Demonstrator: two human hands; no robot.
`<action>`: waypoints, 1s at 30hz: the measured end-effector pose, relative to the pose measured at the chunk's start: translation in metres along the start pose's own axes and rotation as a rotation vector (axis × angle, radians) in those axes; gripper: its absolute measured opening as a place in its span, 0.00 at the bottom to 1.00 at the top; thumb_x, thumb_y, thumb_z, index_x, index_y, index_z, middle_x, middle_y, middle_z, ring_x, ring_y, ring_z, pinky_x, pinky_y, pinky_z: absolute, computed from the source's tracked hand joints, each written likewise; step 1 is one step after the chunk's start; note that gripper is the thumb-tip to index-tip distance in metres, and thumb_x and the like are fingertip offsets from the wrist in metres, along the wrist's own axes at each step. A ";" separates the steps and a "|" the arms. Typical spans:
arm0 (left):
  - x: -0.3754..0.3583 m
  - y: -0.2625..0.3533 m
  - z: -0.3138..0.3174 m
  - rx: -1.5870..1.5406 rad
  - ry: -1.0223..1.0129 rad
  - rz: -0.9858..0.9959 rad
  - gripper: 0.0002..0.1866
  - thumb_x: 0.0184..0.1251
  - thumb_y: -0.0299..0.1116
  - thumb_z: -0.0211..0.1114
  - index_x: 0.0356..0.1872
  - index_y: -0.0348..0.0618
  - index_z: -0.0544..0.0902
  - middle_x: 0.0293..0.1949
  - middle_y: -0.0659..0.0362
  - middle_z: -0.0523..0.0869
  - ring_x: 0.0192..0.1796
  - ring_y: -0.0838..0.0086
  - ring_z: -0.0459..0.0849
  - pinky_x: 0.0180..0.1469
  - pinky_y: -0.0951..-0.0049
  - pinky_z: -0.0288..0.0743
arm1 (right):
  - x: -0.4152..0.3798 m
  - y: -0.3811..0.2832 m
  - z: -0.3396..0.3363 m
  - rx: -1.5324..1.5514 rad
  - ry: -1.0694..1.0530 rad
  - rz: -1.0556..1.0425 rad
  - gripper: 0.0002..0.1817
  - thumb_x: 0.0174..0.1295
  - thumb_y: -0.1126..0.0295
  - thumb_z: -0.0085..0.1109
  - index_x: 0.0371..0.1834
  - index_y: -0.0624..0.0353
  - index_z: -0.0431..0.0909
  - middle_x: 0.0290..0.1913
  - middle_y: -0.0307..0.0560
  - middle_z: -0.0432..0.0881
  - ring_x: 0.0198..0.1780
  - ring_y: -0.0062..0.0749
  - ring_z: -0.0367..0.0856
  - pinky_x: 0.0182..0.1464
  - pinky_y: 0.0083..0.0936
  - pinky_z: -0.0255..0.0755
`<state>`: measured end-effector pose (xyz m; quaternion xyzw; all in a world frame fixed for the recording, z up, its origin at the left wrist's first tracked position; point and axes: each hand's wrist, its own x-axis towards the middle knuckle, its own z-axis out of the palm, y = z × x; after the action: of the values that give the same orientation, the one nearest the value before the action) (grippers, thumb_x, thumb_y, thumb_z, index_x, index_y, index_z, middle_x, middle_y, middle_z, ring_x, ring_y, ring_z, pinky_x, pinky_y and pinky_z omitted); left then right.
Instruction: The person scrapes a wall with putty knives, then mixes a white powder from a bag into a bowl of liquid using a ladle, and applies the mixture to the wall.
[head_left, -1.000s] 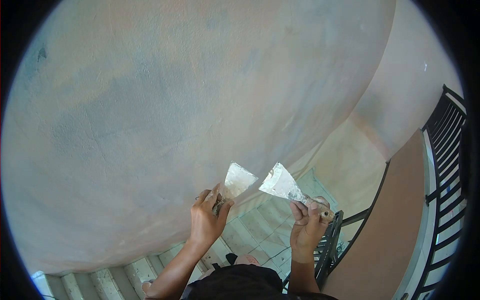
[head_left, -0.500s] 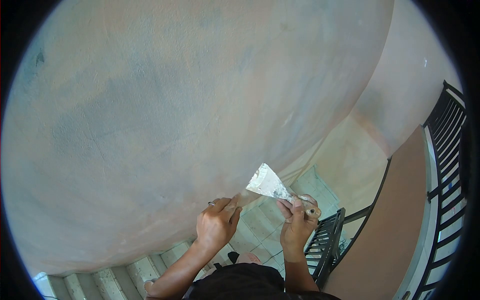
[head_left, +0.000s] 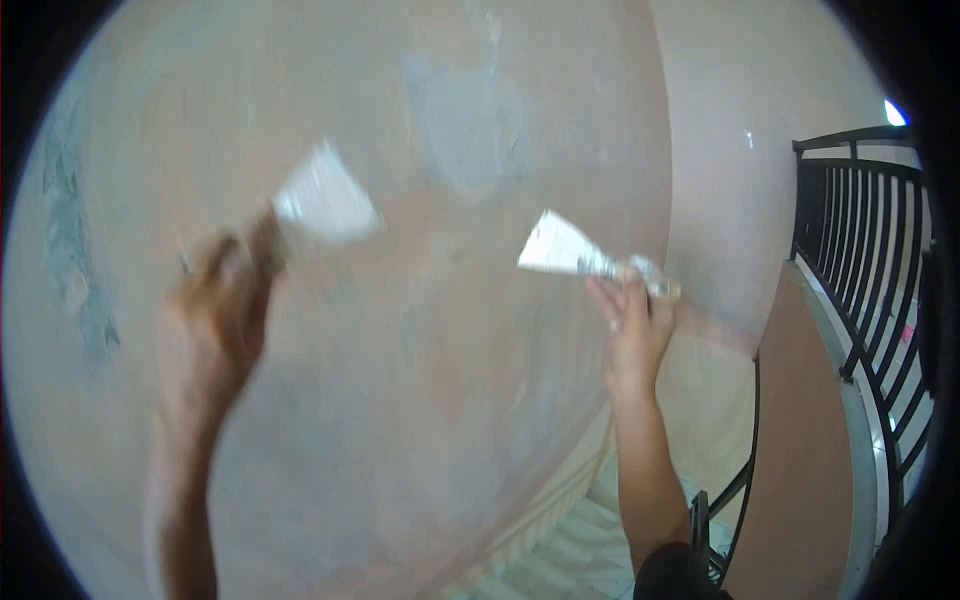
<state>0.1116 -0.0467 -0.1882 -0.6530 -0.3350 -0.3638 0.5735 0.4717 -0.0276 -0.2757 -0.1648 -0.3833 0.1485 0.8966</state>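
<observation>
My left hand [head_left: 222, 300], smeared by motion, is raised at the left, its fingers closed around the handle of a putty knife [head_left: 328, 200]. That knife's pale, wide blade points up and to the right, over the wall [head_left: 430, 350]. At the right, my right hand [head_left: 638, 325] grips a second putty knife [head_left: 562, 246], with the thumb along the handle. Its white-coated blade points up and left, and the butt of the handle sticks out past the fingers. The wall is mottled pink and grey, with a blue-grey patch [head_left: 465, 125] between and above the two knives.
A black metal railing [head_left: 865, 240] runs down the right side above a brown low wall [head_left: 800, 430]. Below my right forearm are light-tiled stairs [head_left: 560, 555] and a dark handrail [head_left: 742, 490]. The wall turns a corner at the upper right.
My left hand has risen up and left, and the putty knife in it now shows. My right hand has moved up with its knife. The view has tilted upward along the wall.
</observation>
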 end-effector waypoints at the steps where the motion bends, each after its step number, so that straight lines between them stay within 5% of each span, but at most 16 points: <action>1: 0.031 -0.022 0.004 0.092 0.100 0.045 0.21 0.71 0.34 0.61 0.63 0.42 0.76 0.44 0.44 0.86 0.42 0.60 0.87 0.43 0.61 0.84 | 0.032 -0.001 0.011 0.015 -0.010 -0.064 0.11 0.70 0.73 0.54 0.48 0.70 0.68 0.47 0.53 0.77 0.47 0.44 0.85 0.53 0.38 0.85; 6: 0.134 -0.072 0.026 0.279 0.212 0.106 0.21 0.71 0.35 0.61 0.62 0.42 0.77 0.45 0.53 0.82 0.43 0.62 0.83 0.47 0.64 0.80 | 0.161 -0.004 0.079 0.068 -0.134 -0.280 0.08 0.68 0.77 0.55 0.43 0.70 0.67 0.46 0.55 0.77 0.45 0.41 0.86 0.49 0.34 0.86; 16: 0.146 -0.078 0.070 0.281 0.263 0.117 0.21 0.70 0.33 0.60 0.63 0.42 0.75 0.47 0.53 0.81 0.49 0.61 0.81 0.52 0.64 0.76 | 0.277 -0.006 0.191 -0.186 -0.123 -0.487 0.08 0.62 0.74 0.60 0.37 0.67 0.72 0.33 0.53 0.84 0.28 0.32 0.87 0.34 0.25 0.86; 21: 0.145 -0.081 0.078 0.315 0.245 0.105 0.21 0.70 0.33 0.60 0.63 0.42 0.76 0.47 0.54 0.81 0.50 0.62 0.81 0.53 0.65 0.77 | 0.325 0.002 0.215 -0.551 -0.074 -0.697 0.11 0.58 0.66 0.63 0.35 0.63 0.76 0.33 0.52 0.86 0.39 0.46 0.87 0.50 0.37 0.77; 24: 0.144 -0.077 0.082 0.311 0.257 0.105 0.21 0.70 0.33 0.61 0.62 0.42 0.76 0.47 0.55 0.81 0.50 0.63 0.82 0.53 0.66 0.77 | 0.324 -0.007 0.220 -0.650 -0.165 -0.754 0.12 0.62 0.71 0.59 0.42 0.71 0.75 0.36 0.55 0.84 0.32 0.33 0.89 0.35 0.24 0.86; 28: 0.138 -0.062 0.076 0.297 0.238 0.093 0.19 0.70 0.33 0.61 0.60 0.41 0.78 0.48 0.55 0.82 0.49 0.63 0.82 0.53 0.65 0.77 | 0.326 -0.011 0.225 -0.728 -0.170 -0.793 0.11 0.61 0.70 0.59 0.39 0.68 0.76 0.33 0.53 0.84 0.31 0.32 0.88 0.35 0.23 0.84; 30: 0.139 -0.062 0.078 0.306 0.233 0.082 0.20 0.69 0.33 0.62 0.60 0.41 0.78 0.48 0.54 0.82 0.49 0.63 0.83 0.53 0.65 0.78 | 0.328 -0.013 0.233 -0.766 -0.195 -0.707 0.12 0.58 0.64 0.61 0.39 0.62 0.78 0.37 0.52 0.86 0.46 0.49 0.84 0.55 0.40 0.75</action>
<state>0.1370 0.0405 -0.0432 -0.5246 -0.2907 -0.3581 0.7156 0.5191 0.1320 0.0912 -0.3268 -0.5238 -0.2987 0.7277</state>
